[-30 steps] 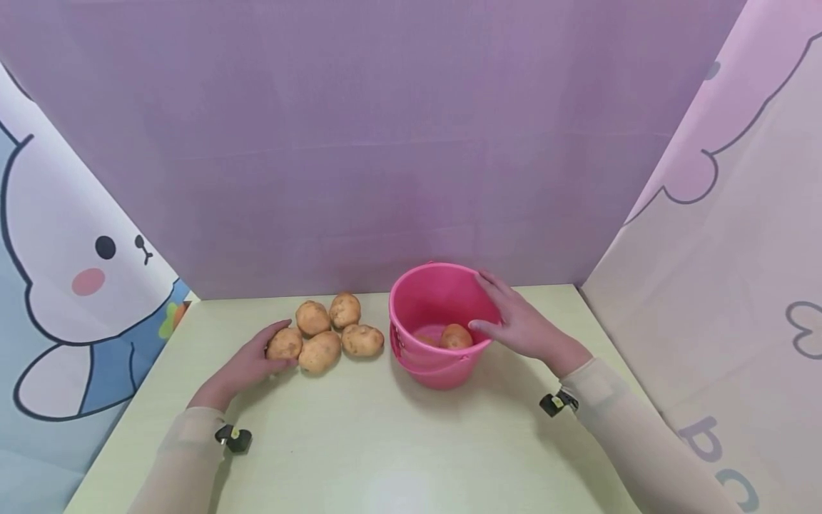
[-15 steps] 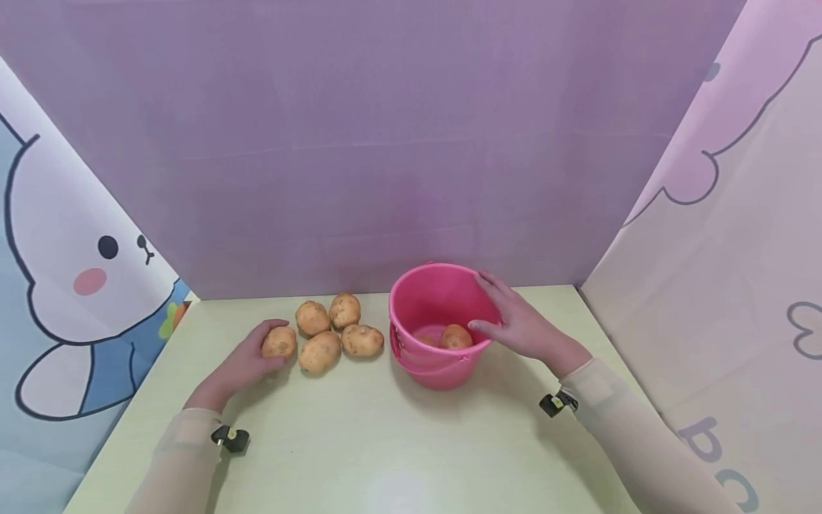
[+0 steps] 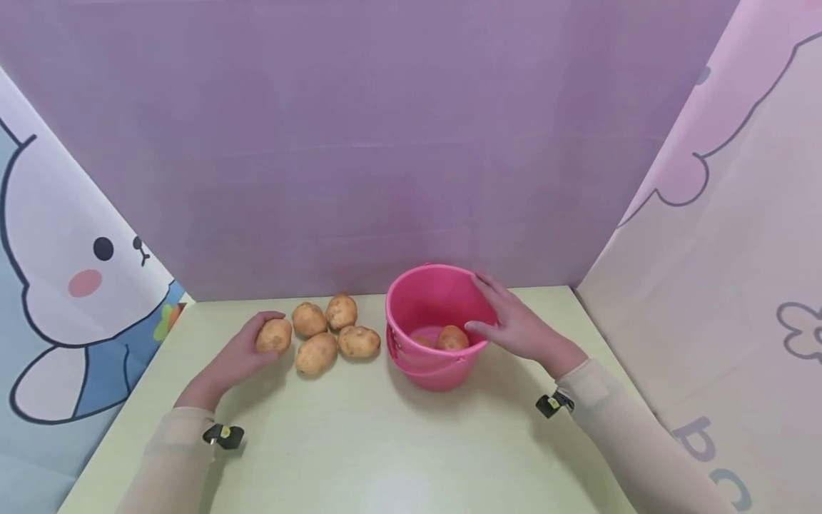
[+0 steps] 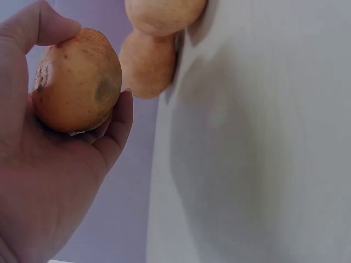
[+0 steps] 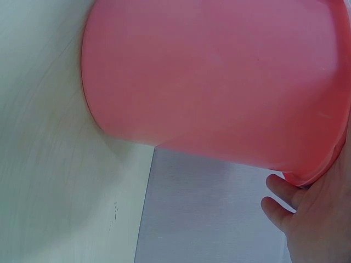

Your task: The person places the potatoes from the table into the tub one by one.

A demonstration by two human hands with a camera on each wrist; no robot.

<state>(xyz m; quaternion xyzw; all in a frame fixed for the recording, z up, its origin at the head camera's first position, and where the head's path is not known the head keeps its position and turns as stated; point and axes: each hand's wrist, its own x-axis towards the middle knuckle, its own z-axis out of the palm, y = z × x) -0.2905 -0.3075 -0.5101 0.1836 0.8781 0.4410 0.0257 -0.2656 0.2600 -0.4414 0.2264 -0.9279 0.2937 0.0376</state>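
Note:
My left hand (image 3: 247,350) grips a potato (image 4: 82,82), thumb on one side and fingers round the other. In the left wrist view its skin shows a dark spot, and a gap separates it from the table. Several more potatoes (image 3: 317,354) lie in a cluster just right of that hand. My right hand (image 3: 523,330) holds the rim of a pink bucket (image 3: 443,376) at its right side, thumb and fingertips reaching over the edge. In the right wrist view two fingers hang outside below the rim. Inside the bucket lies a potato (image 3: 452,338), with part of another beside it.
The bucket's handle (image 3: 427,370) hangs down along its front. A purple backdrop (image 3: 359,178) stands behind the pale table (image 3: 334,442). Printed side panels, one with a cartoon rabbit (image 3: 83,243), close off left and right.
My left hand has drawn its potato left, away from the cluster, and the gap to the others has widened. My right hand stays on the bucket's rim.

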